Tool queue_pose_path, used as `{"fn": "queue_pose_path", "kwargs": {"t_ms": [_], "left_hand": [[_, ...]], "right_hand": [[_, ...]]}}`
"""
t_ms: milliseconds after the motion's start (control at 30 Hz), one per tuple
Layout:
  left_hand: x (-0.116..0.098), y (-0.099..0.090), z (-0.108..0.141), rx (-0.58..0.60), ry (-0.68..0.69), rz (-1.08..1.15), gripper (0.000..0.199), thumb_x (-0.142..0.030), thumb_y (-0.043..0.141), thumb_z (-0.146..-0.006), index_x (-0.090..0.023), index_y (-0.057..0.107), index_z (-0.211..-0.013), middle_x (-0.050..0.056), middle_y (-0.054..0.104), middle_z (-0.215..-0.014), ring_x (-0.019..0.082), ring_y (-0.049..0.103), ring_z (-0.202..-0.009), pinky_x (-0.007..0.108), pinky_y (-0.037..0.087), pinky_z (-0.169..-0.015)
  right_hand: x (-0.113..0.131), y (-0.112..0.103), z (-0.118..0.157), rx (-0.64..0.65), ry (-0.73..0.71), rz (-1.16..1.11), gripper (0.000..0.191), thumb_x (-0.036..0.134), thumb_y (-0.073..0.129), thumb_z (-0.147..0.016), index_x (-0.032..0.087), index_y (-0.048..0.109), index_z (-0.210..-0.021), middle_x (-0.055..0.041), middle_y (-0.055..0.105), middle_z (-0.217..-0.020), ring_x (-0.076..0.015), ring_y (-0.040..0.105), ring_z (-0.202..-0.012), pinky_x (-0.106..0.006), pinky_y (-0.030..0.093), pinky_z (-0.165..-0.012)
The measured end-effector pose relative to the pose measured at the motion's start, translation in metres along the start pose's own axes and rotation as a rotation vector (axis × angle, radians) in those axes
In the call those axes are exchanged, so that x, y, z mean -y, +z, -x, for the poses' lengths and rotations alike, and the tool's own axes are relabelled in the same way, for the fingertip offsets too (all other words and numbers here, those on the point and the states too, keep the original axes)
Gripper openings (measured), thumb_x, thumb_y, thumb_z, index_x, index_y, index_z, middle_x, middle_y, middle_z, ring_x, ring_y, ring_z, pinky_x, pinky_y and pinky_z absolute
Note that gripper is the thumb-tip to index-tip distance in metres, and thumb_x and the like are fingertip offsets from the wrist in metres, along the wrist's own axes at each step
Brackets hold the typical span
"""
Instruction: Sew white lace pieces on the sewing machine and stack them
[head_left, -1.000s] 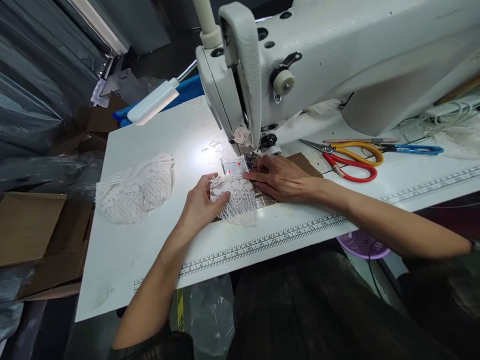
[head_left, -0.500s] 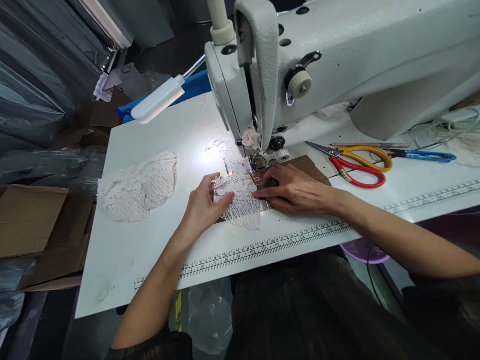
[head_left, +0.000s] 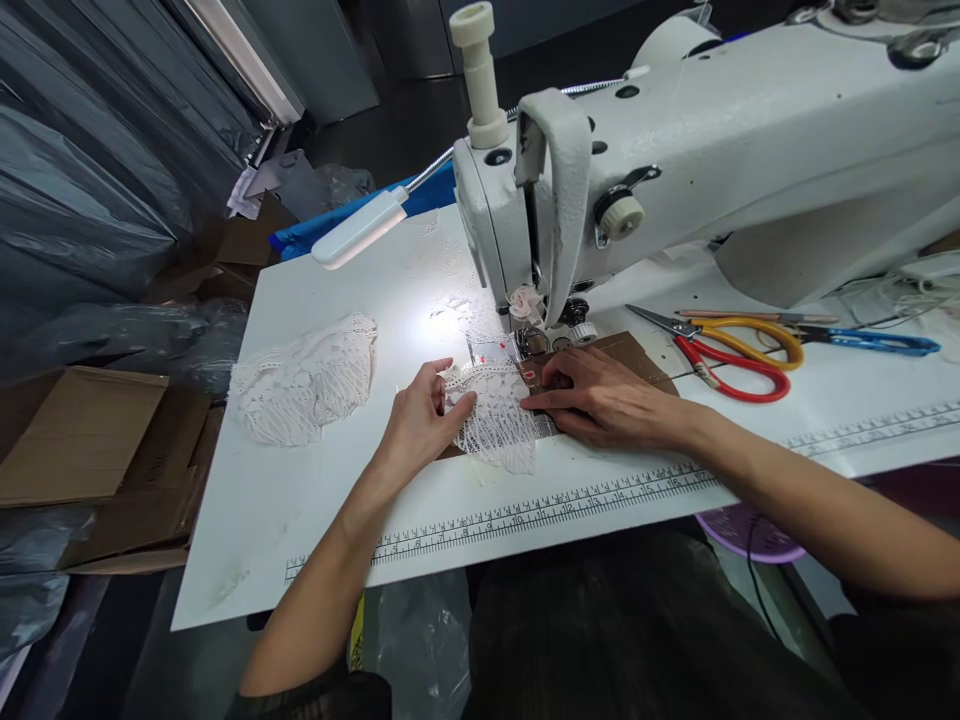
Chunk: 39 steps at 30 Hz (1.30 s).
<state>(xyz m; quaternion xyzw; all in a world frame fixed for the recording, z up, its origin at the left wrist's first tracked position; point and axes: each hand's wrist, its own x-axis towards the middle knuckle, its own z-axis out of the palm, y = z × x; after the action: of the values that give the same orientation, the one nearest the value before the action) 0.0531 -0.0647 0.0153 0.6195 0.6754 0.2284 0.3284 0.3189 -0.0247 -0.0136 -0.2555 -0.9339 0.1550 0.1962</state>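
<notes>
Seen from my head, looking down: a small piece of white lace (head_left: 495,420) lies on the bench (head_left: 247,540), in front of the needle area of a white sewing machine (head_left: 750,130) and partly over a brown plate (head_left: 634,360). My left hand (head_left: 421,415) is at its left side, thumb on top of the lace and fingers curled at the top left corner, a light pinch as far as I can tell. My right hand (head_left: 607,400) lies palm down on the plate, forefinger stretched out to touch the lace's right edge, the other fingers bent under; whether they grip anything I cannot tell.

The lace looks very light, limp and full of holes. I judge it will slide easily over the smooth plate, fold or skew under a sideways push, and snag or stretch if tugged by its open, fringe-like lower part. The denser band along the top seems the sounder place to hold: flat fingertips near each end, pressing gently instead of pulling.

Further left lies a larger heap of lace (head_left: 304,385), gathered and soft. To the right, well apart from the piece, are scissors (head_left: 739,360) with red and yellow handles.
</notes>
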Motion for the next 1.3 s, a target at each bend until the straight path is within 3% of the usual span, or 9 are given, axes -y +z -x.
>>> {"fn": "queue_pose_path", "kwargs": {"t_ms": [100,167,233,300,400,467,600,800,1300], "left_hand": [[0.002,-0.001,0.0,0.003,0.035,-0.047,0.059,-0.045,0.064,-0.09,-0.018,0.049,-0.14,-0.006,0.048,-0.067,0.013,0.052,-0.058,0.026,0.042,-0.054],[0.001,-0.002,-0.001,-0.061,0.103,-0.155,0.053,-0.046,0.063,-0.091,-0.02,0.054,-0.136,-0.003,0.056,-0.076,0.012,0.052,-0.059,0.026,0.042,-0.054],[-0.001,-0.002,-0.003,-0.198,0.259,-0.333,0.041,-0.045,0.061,-0.093,-0.022,0.061,-0.127,0.003,0.063,-0.091,0.013,0.054,-0.063,0.027,0.042,-0.054],[-0.005,-0.001,-0.009,-0.242,0.522,-0.526,0.031,-0.041,0.057,-0.096,-0.021,0.066,-0.117,0.008,0.066,-0.105,0.017,0.06,-0.073,0.03,0.046,-0.058],[-0.011,0.004,-0.021,-0.036,0.909,-0.708,0.026,-0.032,0.052,-0.098,-0.017,0.066,-0.115,0.013,0.068,-0.112,0.025,0.065,-0.093,0.039,0.053,-0.076],[-0.012,0.008,-0.029,0.093,1.017,-0.769,0.03,-0.029,0.048,-0.1,-0.013,0.062,-0.121,0.017,0.067,-0.12,0.028,0.064,-0.102,0.044,0.052,-0.083],[-0.01,0.015,-0.035,0.152,1.012,-0.858,0.037,-0.033,0.044,-0.102,-0.008,0.059,-0.125,0.022,0.063,-0.13,0.031,0.062,-0.105,0.045,0.05,-0.083],[-0.014,0.019,-0.031,0.039,0.945,-0.895,0.037,-0.034,0.044,-0.102,-0.013,0.061,-0.127,0.018,0.063,-0.135,0.032,0.06,-0.101,0.049,0.043,-0.084],[-0.004,0.03,-0.037,-0.018,0.87,-0.69,0.039,-0.032,0.042,-0.104,-0.013,0.058,-0.133,0.017,0.058,-0.145,0.032,0.057,-0.118,0.052,0.033,-0.095]], "right_hand": [[0.0,0.001,0.0,-0.007,0.004,0.007,0.035,0.029,0.049,-0.097,0.029,0.074,-0.121,-0.011,0.065,-0.108,-0.0272,0.058,-0.104,-0.047,0.05,-0.092],[0.0,0.002,0.001,-0.01,0.001,0.015,0.035,0.029,0.049,-0.097,0.029,0.074,-0.121,-0.0116,0.065,-0.108,-0.0277,0.058,-0.104,-0.047,0.05,-0.091],[0.0,0.003,0.001,-0.01,-0.004,0.024,0.035,0.03,0.049,-0.097,0.028,0.074,-0.121,-0.0119,0.064,-0.109,-0.0284,0.058,-0.105,-0.048,0.05,-0.091],[0.0,0.003,0.001,-0.003,-0.005,0.032,0.035,0.03,0.049,-0.098,0.029,0.074,-0.122,-0.0117,0.064,-0.11,-0.0288,0.057,-0.106,-0.048,0.049,-0.092],[0.0,0.002,0.001,0.018,0.008,0.041,0.035,0.029,0.049,-0.098,0.029,0.073,-0.124,-0.0113,0.063,-0.109,-0.0285,0.057,-0.106,-0.048,0.048,-0.093],[0.0,0.001,0.0,0.021,0.012,0.048,0.035,0.029,0.049,-0.098,0.03,0.072,-0.125,-0.0112,0.063,-0.108,-0.0281,0.056,-0.105,-0.048,0.048,-0.093],[0.001,0.001,0.001,0.006,-0.008,0.051,0.035,0.028,0.049,-0.098,0.026,0.071,-0.126,-0.0127,0.061,-0.106,-0.0286,0.054,-0.104,-0.049,0.048,-0.092],[0.0,0.007,0.001,-0.063,-0.011,0.09,0.034,0.026,0.05,-0.098,0.022,0.072,-0.124,-0.014,0.06,-0.107,-0.0282,0.051,-0.102,-0.048,0.047,-0.091],[-0.002,0.006,0.0,-0.064,0.077,0.055,0.034,0.029,0.048,-0.101,0.024,0.071,-0.126,-0.0143,0.062,-0.112,-0.0287,0.053,-0.107,-0.048,0.047,-0.094]]}}
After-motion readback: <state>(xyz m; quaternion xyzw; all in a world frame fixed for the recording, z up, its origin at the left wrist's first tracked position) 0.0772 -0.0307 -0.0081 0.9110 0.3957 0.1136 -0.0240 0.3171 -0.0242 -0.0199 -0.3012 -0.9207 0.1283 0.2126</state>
